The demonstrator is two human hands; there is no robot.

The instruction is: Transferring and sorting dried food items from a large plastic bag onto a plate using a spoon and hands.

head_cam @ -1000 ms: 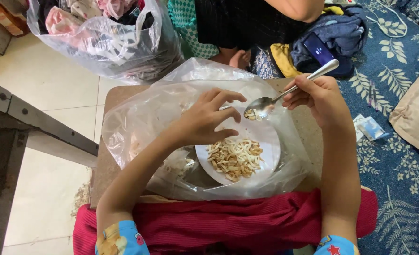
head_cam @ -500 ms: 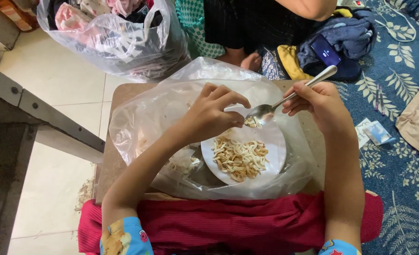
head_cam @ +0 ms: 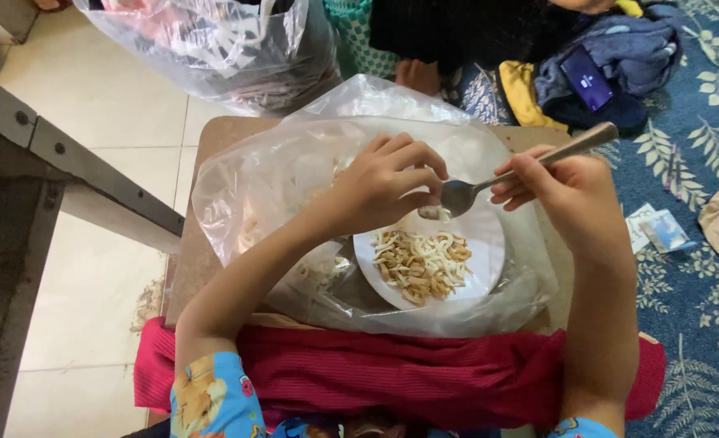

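Over the white plate [head_cam: 481,243], the right hand [head_cam: 566,195] grips the handle of a metal spoon [head_cam: 530,166], fingers closed around it, and the left hand [head_cam: 384,182] has its fingertips pinched at the spoon's bowl, touching the bit of noodle there. Compared with one second ago, the spoon bowl is lower and nearer to the plate, and both hands have come closer together, so now they almost meet above the food. The left fingers, which were more spread then, are now curled toward the spoon.

On the plate lies a pile of short noodles [head_cam: 420,264], pale and light brown, curved and thin, a little glossy. The plate is round and smooth. It sits on a clear plastic bag [head_cam: 254,186], thin, wrinkled and shiny, which spreads over a small brown wooden table [head_cam: 205,259] with rounded corners. At the near edge of the table is a red ribbed cloth [head_cam: 408,373], soft and knitted.

Beyond the table stands a second transparent plastic bag [head_cam: 213,49] full of clothes. To the right is a blue rug [head_cam: 692,292] with a pale leaf pattern, and on some dark blue cloth rests a phone [head_cam: 588,79] with a lit screen. The floor at left is of pale tiles [head_cam: 92,122], smooth and matte.
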